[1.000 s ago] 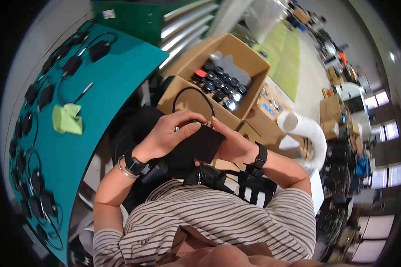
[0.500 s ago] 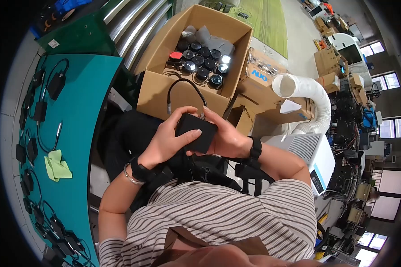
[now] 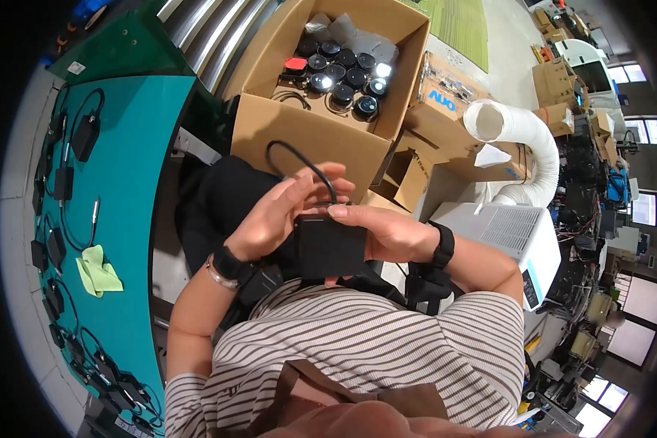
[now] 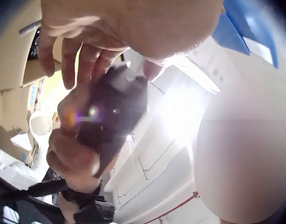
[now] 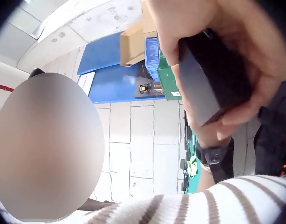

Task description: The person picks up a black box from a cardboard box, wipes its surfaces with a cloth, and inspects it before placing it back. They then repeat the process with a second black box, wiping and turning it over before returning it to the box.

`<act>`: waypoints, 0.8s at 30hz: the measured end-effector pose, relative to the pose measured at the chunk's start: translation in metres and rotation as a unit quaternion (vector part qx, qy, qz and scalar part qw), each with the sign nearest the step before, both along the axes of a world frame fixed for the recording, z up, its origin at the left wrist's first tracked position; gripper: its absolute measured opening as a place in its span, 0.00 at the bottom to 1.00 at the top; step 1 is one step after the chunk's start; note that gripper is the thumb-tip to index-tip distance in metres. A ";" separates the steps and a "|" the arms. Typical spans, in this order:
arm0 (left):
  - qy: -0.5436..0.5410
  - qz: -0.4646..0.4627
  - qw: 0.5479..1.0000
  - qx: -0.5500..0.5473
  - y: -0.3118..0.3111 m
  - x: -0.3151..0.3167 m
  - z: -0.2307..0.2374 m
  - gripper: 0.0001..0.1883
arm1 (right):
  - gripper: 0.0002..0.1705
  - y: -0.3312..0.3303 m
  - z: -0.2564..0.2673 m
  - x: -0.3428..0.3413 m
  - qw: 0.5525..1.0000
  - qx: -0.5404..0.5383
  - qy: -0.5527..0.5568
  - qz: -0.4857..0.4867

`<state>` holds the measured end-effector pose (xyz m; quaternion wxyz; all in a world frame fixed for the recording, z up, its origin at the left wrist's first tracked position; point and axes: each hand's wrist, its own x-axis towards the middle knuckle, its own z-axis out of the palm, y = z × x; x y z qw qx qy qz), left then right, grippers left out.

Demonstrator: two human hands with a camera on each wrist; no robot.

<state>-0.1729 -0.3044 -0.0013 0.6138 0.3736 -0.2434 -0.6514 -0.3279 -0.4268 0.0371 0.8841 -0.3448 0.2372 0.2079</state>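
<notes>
A square black box (image 3: 332, 248) is held in front of the striped shirt in the head view. My right hand (image 3: 398, 233) grips its right side, thumb at the top edge beside a black cable (image 3: 290, 148) that loops up and over toward the left. By the box's upper left corner is my left hand (image 3: 270, 215), fingers loosely extended behind the cable; contact there cannot be told. The left wrist view shows the left hand (image 4: 129, 28) with fingers spread above the blurred dark box (image 4: 117, 116). In the right wrist view, the right hand (image 5: 269, 60) wraps round the box (image 5: 199, 88).
A cardboard box (image 3: 310, 139) beyond the hands holds several round black items. On the left, a green table (image 3: 128, 175) bears several black boxes with cables and a light green cloth (image 3: 98, 271). A white hose (image 3: 540, 160) and white appliance (image 3: 489, 226) stand right.
My left thumb has come off the black box's face and the left fingers have loosened. The right thumb has moved onto the top edge by the cable. The head view has shifted.
</notes>
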 end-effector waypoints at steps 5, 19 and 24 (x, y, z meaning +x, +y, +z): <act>0.036 0.098 0.994 -0.015 0.004 0.009 -0.017 0.24 | 0.30 -0.006 -0.006 0.000 1.000 0.013 0.017 -0.013; -0.188 0.011 0.982 0.016 -0.011 0.053 -0.071 0.30 | 0.31 -0.014 -0.014 0.005 0.995 0.022 0.063 -0.071; -0.221 0.143 0.963 0.056 -0.011 0.044 -0.102 0.19 | 0.31 -0.015 -0.012 0.004 0.995 0.028 0.060 -0.072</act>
